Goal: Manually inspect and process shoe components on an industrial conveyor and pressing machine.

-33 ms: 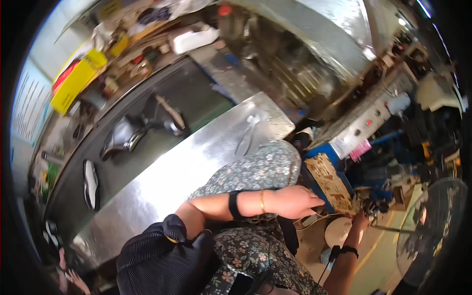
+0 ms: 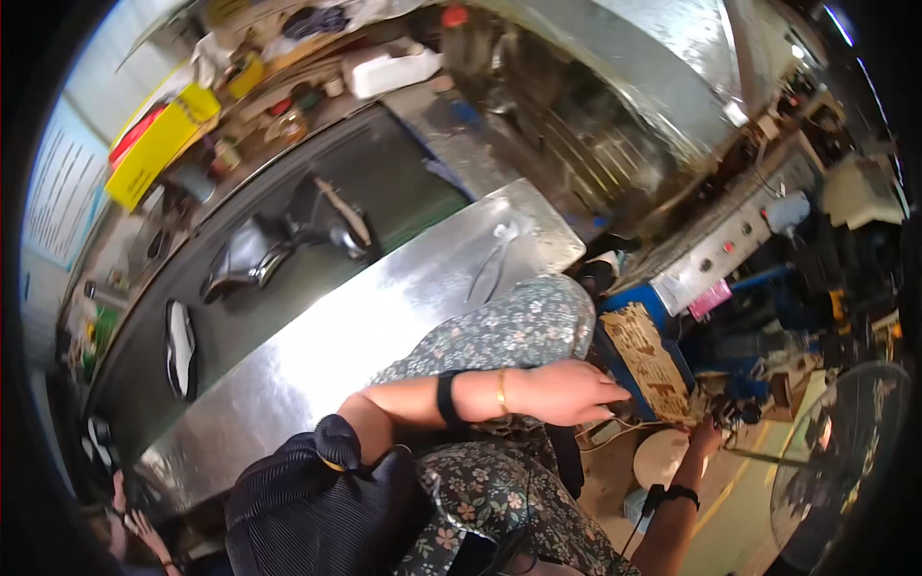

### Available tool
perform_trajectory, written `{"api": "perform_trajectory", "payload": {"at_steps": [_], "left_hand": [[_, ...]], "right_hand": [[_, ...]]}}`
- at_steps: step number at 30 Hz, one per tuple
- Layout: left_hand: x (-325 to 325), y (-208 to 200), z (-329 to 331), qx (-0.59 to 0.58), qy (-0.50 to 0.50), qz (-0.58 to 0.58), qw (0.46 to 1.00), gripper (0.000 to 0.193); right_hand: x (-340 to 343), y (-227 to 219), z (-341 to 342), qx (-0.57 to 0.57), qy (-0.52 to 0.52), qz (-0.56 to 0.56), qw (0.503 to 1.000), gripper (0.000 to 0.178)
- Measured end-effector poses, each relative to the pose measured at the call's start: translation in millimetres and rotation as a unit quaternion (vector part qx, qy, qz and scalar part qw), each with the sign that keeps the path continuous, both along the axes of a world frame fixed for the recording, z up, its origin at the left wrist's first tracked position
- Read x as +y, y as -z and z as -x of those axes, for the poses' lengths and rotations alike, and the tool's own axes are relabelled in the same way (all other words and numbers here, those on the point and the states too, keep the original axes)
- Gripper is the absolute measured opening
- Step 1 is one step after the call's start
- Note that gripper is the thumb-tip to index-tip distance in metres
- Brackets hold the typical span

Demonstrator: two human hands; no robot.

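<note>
My left hand [image 2: 574,392] reaches across my lap to the right, palm down, above the edge of a blue box with a worn tan top [image 2: 648,363]. Its fingers are stretched out and I see nothing in them. A pale cord [image 2: 615,430] runs just under it. Farther right, my right hand [image 2: 708,438] reaches down beside a small dark mechanism [image 2: 741,411], near the rod of a caged fan [image 2: 836,461]. Those fingers look curled, but what they grip blends into the clutter. Below that wrist is a round cream seat [image 2: 660,458].
A shiny metal bench top [image 2: 317,355] lies on my left, with pliers [image 2: 490,269] on it. Beyond, a dark belt [image 2: 336,154] carries black shoe parts [image 2: 250,257] and a black-and-white shoe [image 2: 180,348]. A yellow box [image 2: 163,144] stands behind. Another person's hands [image 2: 146,533] show at lower left.
The view has shifted slightly, so the bench and belt sit a little farther right. Both my hands keep nearly the same places.
</note>
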State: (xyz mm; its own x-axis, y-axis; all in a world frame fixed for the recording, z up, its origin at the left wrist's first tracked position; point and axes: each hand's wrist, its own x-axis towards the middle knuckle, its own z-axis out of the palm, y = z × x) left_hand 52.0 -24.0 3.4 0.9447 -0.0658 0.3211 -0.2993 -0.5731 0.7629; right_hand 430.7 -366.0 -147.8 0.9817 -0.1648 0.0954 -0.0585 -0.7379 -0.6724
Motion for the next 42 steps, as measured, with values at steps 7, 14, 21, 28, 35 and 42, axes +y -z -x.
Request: {"api": "perform_trajectory", "payload": {"at_steps": [7, 14, 21, 28, 35, 42], "left_hand": [[85.2, 44.4, 141.3, 0.026, -0.402, -0.007, 0.915, 0.035], [223.8, 125.7, 212.0, 0.019, -0.823, 0.274, 0.498, 0.106], [247.2, 110.3, 180.8, -0.010, -0.818, 0.313, 0.482, 0.060], [150.0, 32.9, 246.7, -0.064, -0.402, 0.671, 0.620, 0.020], [45.1, -27.9, 179.4, 0.150, -0.331, 0.314, 0.877, 0.090], [24.6, -45.3, 85.2, 0.115, -0.238, 0.192, 0.945, 0.093]], "right_hand": [[18.8, -30.9, 25.9, 0.004, 0.013, -0.021, 1.000, 0.042], [15.2, -26.1, 20.7, 0.001, 0.017, 0.017, 1.000, 0.045], [28.5, -47.1, 71.3, -0.053, -0.101, 0.301, 0.947, 0.048], [102.5, -85.5, 196.1, -0.001, -0.397, 0.062, 0.916, 0.047], [256.2, -162.6, 249.3, 0.059, -0.552, -0.331, 0.763, 0.066], [238.3, -197.0, 272.8, -0.058, -0.538, -0.298, 0.786, 0.026]]}}
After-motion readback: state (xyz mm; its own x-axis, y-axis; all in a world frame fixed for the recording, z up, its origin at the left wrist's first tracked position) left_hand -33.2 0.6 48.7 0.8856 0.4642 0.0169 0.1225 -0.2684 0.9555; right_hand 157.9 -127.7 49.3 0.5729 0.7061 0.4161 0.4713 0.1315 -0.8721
